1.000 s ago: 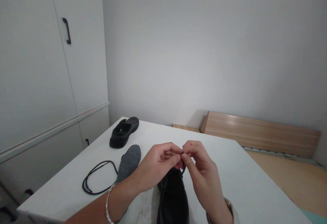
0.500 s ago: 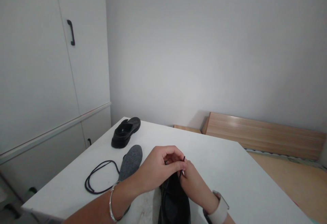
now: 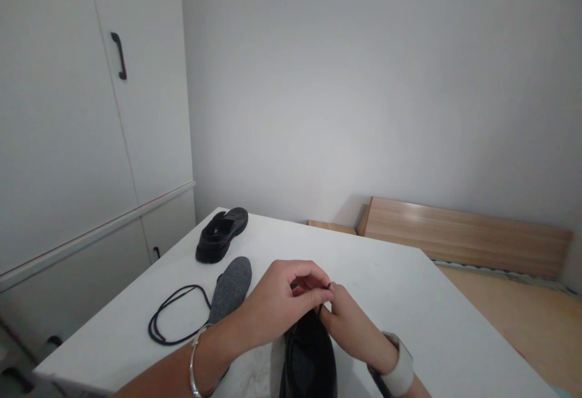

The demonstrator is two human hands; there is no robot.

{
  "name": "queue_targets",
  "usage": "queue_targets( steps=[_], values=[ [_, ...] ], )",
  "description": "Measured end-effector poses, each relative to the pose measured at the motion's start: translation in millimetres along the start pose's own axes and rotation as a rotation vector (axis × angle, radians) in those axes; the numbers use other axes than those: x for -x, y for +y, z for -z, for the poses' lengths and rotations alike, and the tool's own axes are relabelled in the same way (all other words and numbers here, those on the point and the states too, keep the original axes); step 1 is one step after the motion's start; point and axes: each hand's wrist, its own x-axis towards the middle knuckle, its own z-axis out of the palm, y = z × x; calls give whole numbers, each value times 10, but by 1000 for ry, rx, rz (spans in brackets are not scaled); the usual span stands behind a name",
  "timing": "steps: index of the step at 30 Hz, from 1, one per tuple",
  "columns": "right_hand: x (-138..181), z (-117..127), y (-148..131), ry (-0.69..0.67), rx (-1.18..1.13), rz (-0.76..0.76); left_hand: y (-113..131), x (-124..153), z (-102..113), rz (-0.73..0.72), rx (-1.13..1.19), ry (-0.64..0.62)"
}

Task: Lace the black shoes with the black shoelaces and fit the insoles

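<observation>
A black shoe (image 3: 311, 355) is at the near edge of the white table, partly under my hands and cut off by the bottom of the view. My left hand (image 3: 291, 295) reaches over it, thumb and fingers pinched on a thin black shoelace (image 3: 320, 310). My right hand (image 3: 343, 313) meets it from the right, its fingers closed at the same lace and largely hidden behind the left hand. To the left lie a grey insole (image 3: 231, 286), partly covered by my left forearm, and a looped black lace (image 3: 157, 319).
A second black shoe (image 3: 221, 234) stands at the table's far left corner. White cabinets (image 3: 150, 113) with dark handles rise on the left. Behind the white table (image 3: 391, 277) are a grey wall and a wooden headboard (image 3: 464, 228) at the right.
The lace end that stuck up above my fingertips now shows less. Both hands stay together over the shoe. The whole view has shifted slightly.
</observation>
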Motion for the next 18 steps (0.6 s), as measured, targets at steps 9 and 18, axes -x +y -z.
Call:
queue_targets(
  steps=[9, 18],
  values=[
    [3, -72, 90, 14, 21, 20, -4, 10, 9, 1, -7, 4],
    [-61, -112, 105, -59, -71, 91, 9, 18, 15, 13, -16, -16]
  ],
)
